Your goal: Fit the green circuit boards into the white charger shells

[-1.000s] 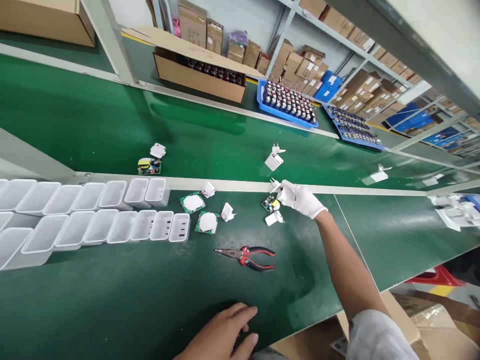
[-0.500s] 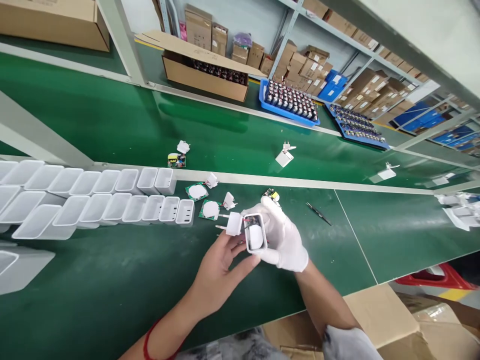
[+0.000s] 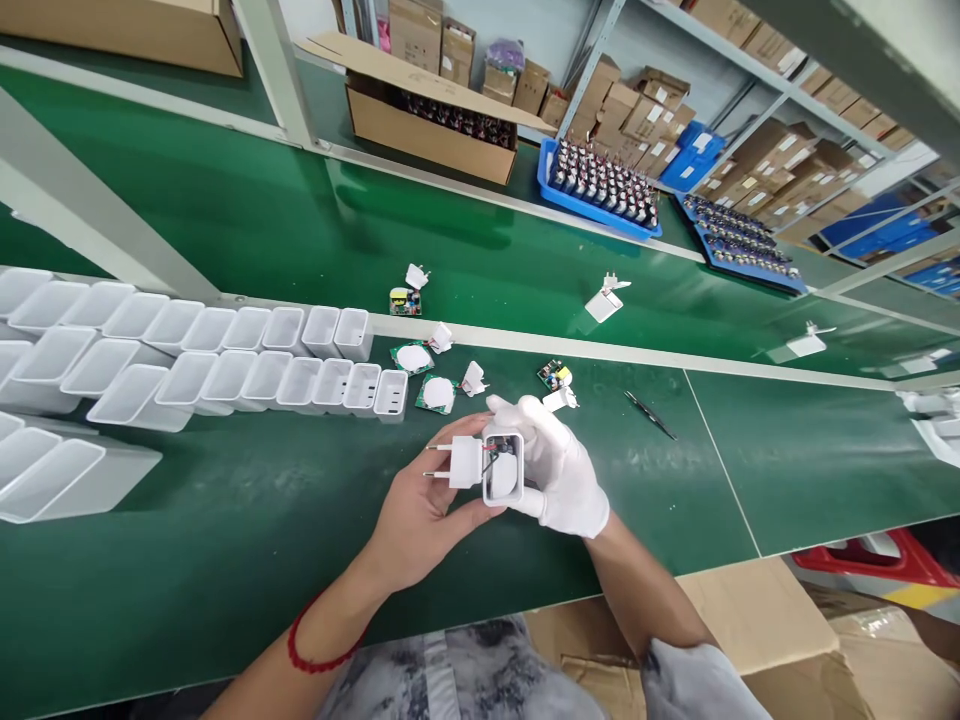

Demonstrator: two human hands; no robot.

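White rectangular plastic housing (image 3: pixel 520 470), its open end showing to the person, is held up between both hands, just in from the near edge of the green table (image 3: pixel 247 560). The bare left hand (image 3: pixel 416 505) grasps it from the left, thumb at its lower rim and fingers behind a white two-pin plug (image 3: pixel 466 462); the white-gloved right hand (image 3: pixel 566 480) grips its right side. Thin wires (image 3: pixel 489 461) link plug and housing.

A second ago the gloved hand was by the back rail and the left lay over the table, holding nothing visible. Now they have met on one piece, so the work appears to have passed from fetching to close two-handed handling.

Past the near edge, on the right, sits an open brown cardboard carton (image 3: pixel 757 625), where a dropped part could fall. Rows of white open-topped plastic boxes (image 3: pixel 390 412) end near the left fingers, and green circuit boards with white pads (image 3: pixel 437 393) lie just beyond, so leftward movement looks tighter than rightward, where black tweezers (image 3: pixel 651 415) lie. Behind the pale rail (image 3: pixel 600 350), a yellow-topped circuit board (image 3: pixel 406 301) has shifted rightward, suggesting that the green strip (image 3: pixel 495 280) travels.
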